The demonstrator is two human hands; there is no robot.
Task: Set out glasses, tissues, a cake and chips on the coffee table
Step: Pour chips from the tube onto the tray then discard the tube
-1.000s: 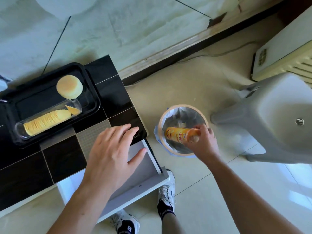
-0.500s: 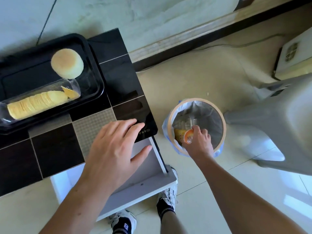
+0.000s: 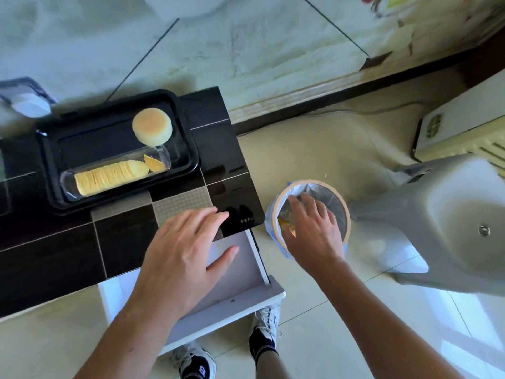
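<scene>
Disposal is complete: the orange chip can your right hand (image 3: 311, 236) gripped a second ago now lies in the lined bin (image 3: 345, 212), and that hand hovers over the rim with fingers spread, holding nothing. Your left hand (image 3: 188, 250) rests flat and open on the desk (image 3: 54, 258) edge above the pulled-out drawer (image 3: 240, 280). Chips (image 3: 109, 177) in their clear sleeve and the cake (image 3: 152, 126) sit on the black tray (image 3: 188, 149), far left. Glasses are not identifiable. Drawer and grey stool (image 3: 437, 222) crowd your footing.

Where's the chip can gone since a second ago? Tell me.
Yes. It has dropped from above the bin's rim to inside the bin, under the open right hand.
</scene>
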